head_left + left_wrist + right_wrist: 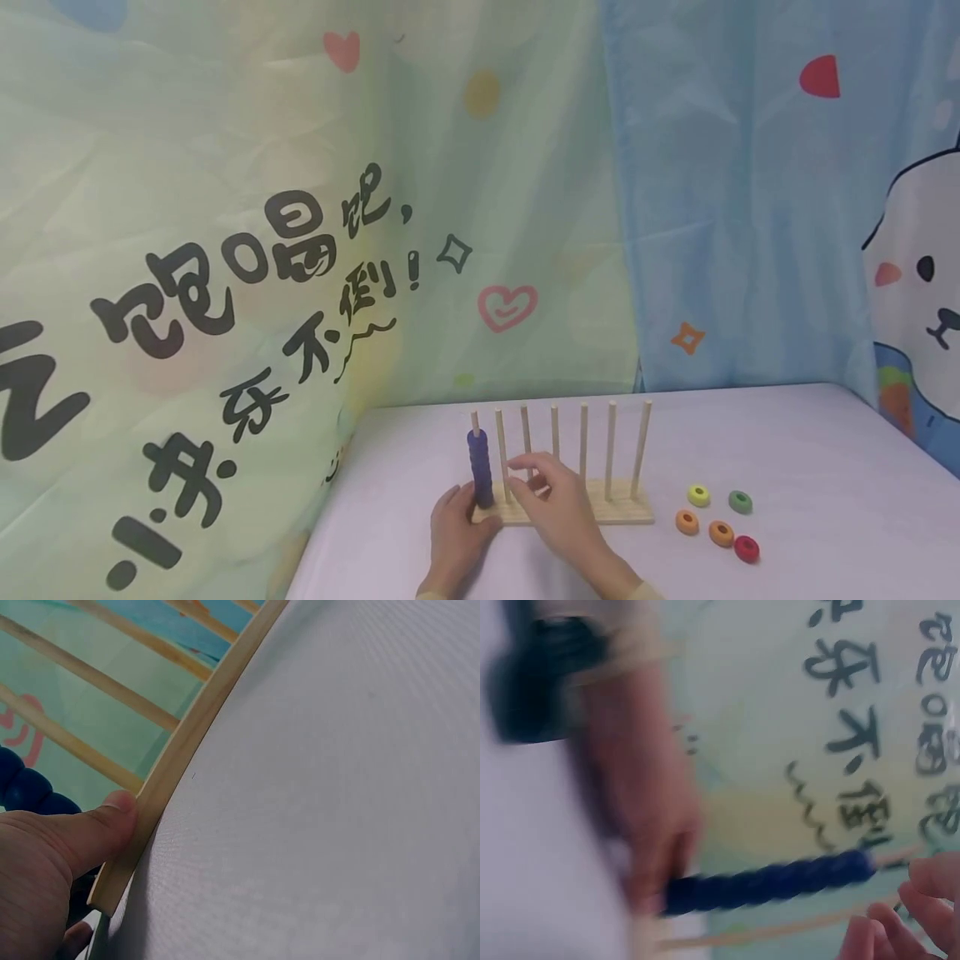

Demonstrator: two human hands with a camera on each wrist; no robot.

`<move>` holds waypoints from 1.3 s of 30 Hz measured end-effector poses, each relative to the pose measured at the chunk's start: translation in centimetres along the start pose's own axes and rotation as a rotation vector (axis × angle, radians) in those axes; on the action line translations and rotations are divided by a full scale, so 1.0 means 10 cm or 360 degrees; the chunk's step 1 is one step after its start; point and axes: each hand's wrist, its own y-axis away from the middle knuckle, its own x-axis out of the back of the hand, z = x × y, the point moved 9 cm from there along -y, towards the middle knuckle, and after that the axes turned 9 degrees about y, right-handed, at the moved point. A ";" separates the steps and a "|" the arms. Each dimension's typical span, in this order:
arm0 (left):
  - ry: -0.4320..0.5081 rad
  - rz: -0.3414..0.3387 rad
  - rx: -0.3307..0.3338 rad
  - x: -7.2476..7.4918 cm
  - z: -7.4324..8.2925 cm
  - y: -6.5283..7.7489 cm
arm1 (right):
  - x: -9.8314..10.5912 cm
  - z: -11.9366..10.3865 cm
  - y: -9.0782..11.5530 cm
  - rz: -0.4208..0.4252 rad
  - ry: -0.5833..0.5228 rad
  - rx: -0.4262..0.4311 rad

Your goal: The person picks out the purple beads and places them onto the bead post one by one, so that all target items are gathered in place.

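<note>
A wooden peg stand (626,510) rises from the table with several upright pegs. Its leftmost peg carries a tall stack of dark blue beads (481,468), the bare peg tip poking out on top. My left hand (459,533) grips the left end of the base; in the left wrist view its thumb (112,817) presses on the wood beside that stack. My right hand (558,504) hovers over the base by the second peg, thumb and index finger bent and apart, no bead visible between them. In the right wrist view those fingers (930,900) appear near the stack's top.
To the right of the stand lie loose beads: a yellow one (698,495), a green one (740,502), two orange ones (722,533) and a red one (746,548). A printed curtain (525,208) hangs behind the white table (817,467).
</note>
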 end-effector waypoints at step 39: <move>-0.0011 -0.0010 -0.0018 -0.02 -0.01 0.03 | 0.16 1.43 0.69 -0.0108 0.0359 -0.0700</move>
